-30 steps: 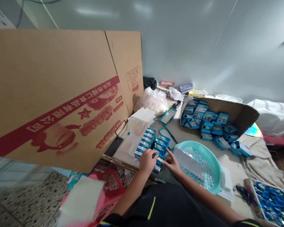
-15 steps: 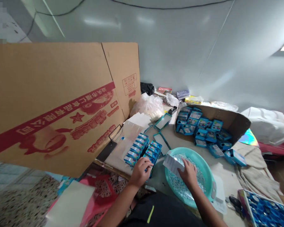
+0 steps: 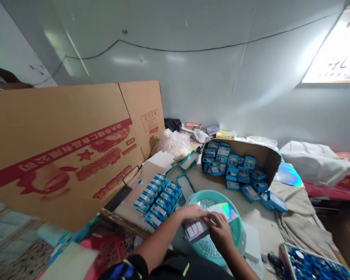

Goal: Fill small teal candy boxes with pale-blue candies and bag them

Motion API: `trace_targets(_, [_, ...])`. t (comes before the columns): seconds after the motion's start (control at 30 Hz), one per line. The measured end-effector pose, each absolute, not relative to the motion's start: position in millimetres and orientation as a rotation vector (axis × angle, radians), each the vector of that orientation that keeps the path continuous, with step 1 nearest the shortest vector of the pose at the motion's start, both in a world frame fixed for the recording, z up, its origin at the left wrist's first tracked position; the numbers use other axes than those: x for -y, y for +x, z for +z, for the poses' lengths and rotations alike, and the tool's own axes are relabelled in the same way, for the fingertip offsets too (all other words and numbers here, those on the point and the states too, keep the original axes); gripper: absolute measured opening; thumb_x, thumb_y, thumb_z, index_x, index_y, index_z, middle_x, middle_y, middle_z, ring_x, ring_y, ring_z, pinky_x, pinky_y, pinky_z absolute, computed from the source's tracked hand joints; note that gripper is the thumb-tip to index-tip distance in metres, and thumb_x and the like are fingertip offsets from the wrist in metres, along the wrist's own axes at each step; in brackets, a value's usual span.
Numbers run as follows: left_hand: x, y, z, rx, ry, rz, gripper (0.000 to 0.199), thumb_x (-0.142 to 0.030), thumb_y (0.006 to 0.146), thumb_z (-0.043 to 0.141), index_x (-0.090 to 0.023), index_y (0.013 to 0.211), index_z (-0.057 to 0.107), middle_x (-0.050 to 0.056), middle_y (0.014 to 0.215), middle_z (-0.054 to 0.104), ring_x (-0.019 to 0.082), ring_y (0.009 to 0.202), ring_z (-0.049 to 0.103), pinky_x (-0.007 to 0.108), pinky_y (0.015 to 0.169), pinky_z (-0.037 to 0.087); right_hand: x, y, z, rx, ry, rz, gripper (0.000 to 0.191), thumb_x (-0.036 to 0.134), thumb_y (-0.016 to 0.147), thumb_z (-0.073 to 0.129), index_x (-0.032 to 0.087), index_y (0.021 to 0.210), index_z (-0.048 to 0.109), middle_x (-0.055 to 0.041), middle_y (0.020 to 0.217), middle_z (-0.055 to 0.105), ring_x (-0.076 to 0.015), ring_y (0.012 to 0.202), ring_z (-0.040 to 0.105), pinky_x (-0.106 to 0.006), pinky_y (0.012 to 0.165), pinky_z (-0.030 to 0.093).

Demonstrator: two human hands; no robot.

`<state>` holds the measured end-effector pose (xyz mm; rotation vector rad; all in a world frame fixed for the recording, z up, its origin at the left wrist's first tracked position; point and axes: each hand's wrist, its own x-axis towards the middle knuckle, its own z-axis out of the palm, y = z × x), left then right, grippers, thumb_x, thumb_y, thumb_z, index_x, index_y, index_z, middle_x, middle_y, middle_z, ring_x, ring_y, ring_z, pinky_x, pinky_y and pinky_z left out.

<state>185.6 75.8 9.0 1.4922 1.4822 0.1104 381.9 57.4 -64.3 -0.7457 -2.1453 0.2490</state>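
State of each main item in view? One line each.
Silvery packaging, held by left hand and right hand
Turquoise basin, upright, partly filled
Blue boxes at left, in two rows
Brown carton, open, more boxes spilling out
Large cardboard box, standing, print inverted
Grey cloth, crumpled
Corner tray, open, loaded

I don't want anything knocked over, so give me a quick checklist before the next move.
1. Left hand and right hand both on the shiny, silvery holographic packaging piece: ok.
2. Packaging piece above the round turquoise plastic basin: ok, at least in part.
3. Packaging piece open or closed: cannot tell, fingers cover part of it.
4. Small blue cardboard boxes standing in two rows, in order: ok.
5. Room around those rows: not ok, I'd say; the left forearm passes close to the nearest boxes.
6. Black-handled scissors away from both hands: ok, beyond the basin on the right.
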Motion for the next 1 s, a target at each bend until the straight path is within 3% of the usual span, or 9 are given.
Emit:
trace_targets(0.1, [-75,183,17,-1.511,1.564,0.293,0.053,-0.058,0.086,0.057,-0.013,0.107,0.074,0.009,0.100,0.075,0.027,0.092,0.067,0.034,0.077,0.051,-59,392,-36,2.196,-0.726,0.414,0.058,0.011,0.088,0.052,0.043,0.134,0.066,-0.0094,0.111,0.075,-0.0307,0.104,0.071,-0.054,0.089,0.060])
trace_targets(0.2, [-64,180,23,-1.647,1.729,0.315,0.044,-0.046,0.082,0.064,-0.017,0.113,0.075,0.010,0.111,0.075,0.031,0.104,0.067,0.036,0.087,0.050,-62,408,-13,2.228,-0.693,0.678,0.052,0.023,0.090,0.062,0.041,0.139,0.063,-0.0094,0.119,0.074,-0.0287,0.110,0.071,-0.046,0.092,0.061])
trace_targets(0.33, [-38,185,33,-1.555,1.821,0.228,0.042,-0.044,0.084,0.065,-0.022,0.119,0.075,0.008,0.110,0.077,0.029,0.103,0.069,0.034,0.085,0.050,-78,430,17,2.236,-0.908,0.587,0.044,0.032,0.090,0.063,0.033,0.134,0.068,-0.0109,0.141,0.065,-0.0327,0.133,0.060,-0.051,0.110,0.050])
trace_targets(0.4, [-25,187,39,-1.452,1.796,0.292,0.037,-0.042,0.089,0.060,-0.024,0.117,0.076,0.005,0.107,0.078,0.025,0.098,0.071,0.030,0.078,0.050,-85,428,32,2.355,-1.069,0.593,0.049,0.032,0.090,0.060,0.028,0.138,0.066,-0.0125,0.142,0.065,-0.0343,0.132,0.061,-0.052,0.109,0.049])
trace_targets(0.5, [-13,178,48,-1.517,1.924,0.392,0.032,-0.042,0.093,0.060,-0.028,0.114,0.078,0.003,0.110,0.079,0.025,0.101,0.072,0.029,0.080,0.049,-83,407,45,2.559,-1.151,0.741,0.038,0.033,0.097,0.045,0.025,0.119,0.076,-0.0115,0.117,0.077,-0.0309,0.110,0.071,-0.044,0.096,0.051])
trace_targets(0.6, [-11,153,56,-1.736,2.090,0.463,0.030,-0.041,0.091,0.068,-0.027,0.116,0.077,0.004,0.110,0.079,0.026,0.103,0.072,0.033,0.084,0.048,-70,375,49,2.481,-1.189,0.811,0.045,0.036,0.102,0.035,0.021,0.091,0.077,-0.0101,0.096,0.079,-0.0268,0.092,0.072,-0.036,0.083,0.047])
trace_targets(0.8, [-6,101,82,-1.801,2.523,0.811,0.025,-0.035,0.101,0.058,-0.020,0.110,0.076,0.007,0.100,0.079,0.023,0.093,0.071,0.040,0.084,0.046,-46,331,78,2.196,-1.326,0.730,0.040,0.036,0.100,0.040,0.019,0.079,0.070,-0.0114,0.085,0.075,-0.0241,0.078,0.064,-0.032,0.070,0.039])
trace_targets(1.0, [-1,61,94,-1.711,2.592,1.071,0.025,-0.030,0.101,0.058,-0.026,0.118,0.075,0.007,0.117,0.077,0.024,0.112,0.068,0.045,0.101,0.042,-49,305,106,2.085,-1.330,0.715,0.034,0.038,0.096,0.047,0.022,0.071,0.063,-0.0040,0.070,0.064,-0.0177,0.065,0.052,-0.029,0.061,0.030])
